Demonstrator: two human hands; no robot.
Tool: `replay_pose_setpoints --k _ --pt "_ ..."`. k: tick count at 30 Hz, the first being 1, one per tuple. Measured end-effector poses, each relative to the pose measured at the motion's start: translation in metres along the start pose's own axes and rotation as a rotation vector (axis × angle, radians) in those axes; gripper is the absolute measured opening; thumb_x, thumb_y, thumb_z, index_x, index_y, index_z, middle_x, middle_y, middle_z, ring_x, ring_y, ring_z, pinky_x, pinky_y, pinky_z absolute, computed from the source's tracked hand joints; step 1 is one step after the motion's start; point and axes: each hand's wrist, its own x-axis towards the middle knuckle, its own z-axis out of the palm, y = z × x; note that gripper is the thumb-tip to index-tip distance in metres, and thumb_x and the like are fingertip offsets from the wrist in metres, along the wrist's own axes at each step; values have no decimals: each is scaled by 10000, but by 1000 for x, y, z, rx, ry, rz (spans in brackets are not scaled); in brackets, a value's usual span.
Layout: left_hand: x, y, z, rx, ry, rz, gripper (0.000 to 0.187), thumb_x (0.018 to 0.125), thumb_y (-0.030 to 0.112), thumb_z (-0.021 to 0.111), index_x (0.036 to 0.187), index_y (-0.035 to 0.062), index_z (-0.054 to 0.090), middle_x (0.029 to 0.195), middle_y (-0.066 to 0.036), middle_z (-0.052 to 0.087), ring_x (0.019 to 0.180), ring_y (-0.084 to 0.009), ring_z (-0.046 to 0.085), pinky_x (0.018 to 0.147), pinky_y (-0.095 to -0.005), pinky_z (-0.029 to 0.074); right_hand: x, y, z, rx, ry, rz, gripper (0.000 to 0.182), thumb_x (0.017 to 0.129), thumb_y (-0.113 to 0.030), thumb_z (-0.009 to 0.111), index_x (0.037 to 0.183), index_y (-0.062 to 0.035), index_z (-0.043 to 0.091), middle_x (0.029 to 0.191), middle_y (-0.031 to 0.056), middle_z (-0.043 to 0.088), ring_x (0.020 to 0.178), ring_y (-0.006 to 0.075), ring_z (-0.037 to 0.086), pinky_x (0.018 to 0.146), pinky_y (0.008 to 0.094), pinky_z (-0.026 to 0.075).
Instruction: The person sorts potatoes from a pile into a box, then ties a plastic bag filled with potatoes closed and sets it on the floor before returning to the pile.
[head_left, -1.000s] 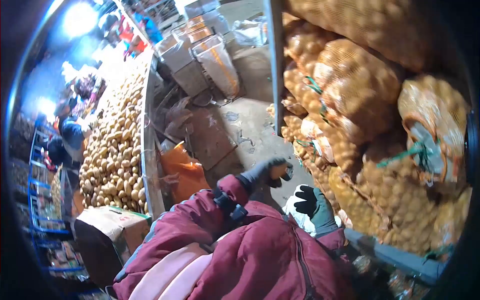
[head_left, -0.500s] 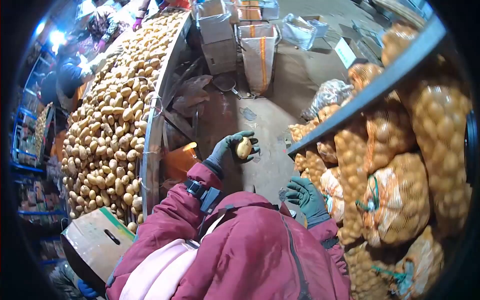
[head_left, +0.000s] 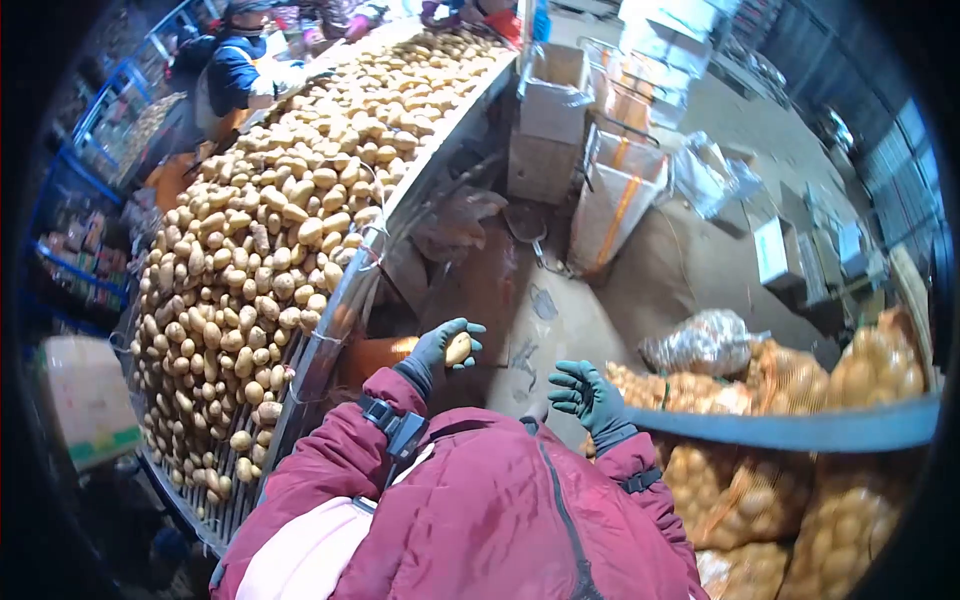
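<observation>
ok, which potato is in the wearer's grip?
The single potato in the gloved left hand, held apart from the heaped potatoes lying on the slatted table.

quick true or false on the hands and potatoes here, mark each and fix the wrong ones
1. The left hand holds a potato. True.
2. The right hand grips a box. False: it is open, with nothing visible in it.
3. Both hands are bare. False: both wear gloves.
4. Filled mesh sacks lie to the person's right. True.
5. The slatted table is bare. False: heaped potatoes cover most of it.
</observation>
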Motion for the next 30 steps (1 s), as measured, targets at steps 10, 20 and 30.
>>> replay_pose_setpoints --k 10,20,30 --pt "25 86 49 -171 191 102 384 1022 411 514 1281 153 632 1009 -71 709 733 -200 682 620 -329 577 119 -119 15 -76 -208 24 495 1030 -442 493 1285 -29 591 1080 106 697 847 236 703 744 380 589" --pt "74 221 -30 -8 497 472 400 995 253 592 1354 80 552 1133 -112 662 851 -184 670 673 -298 571 258 -184 71 -171 -353 252 472 1046 -407 458 1281 -21 596 1075 137 696 878 285 691 760 412 571" --pt "183 338 -13 540 113 524 399 964 197 636 1318 18 589 1155 -70 640 1108 -163 588 975 -299 461 393 -264 249 -63 -495 432 518 1035 -492 473 1354 -86 519 1065 135 676 834 292 690 706 439 576"
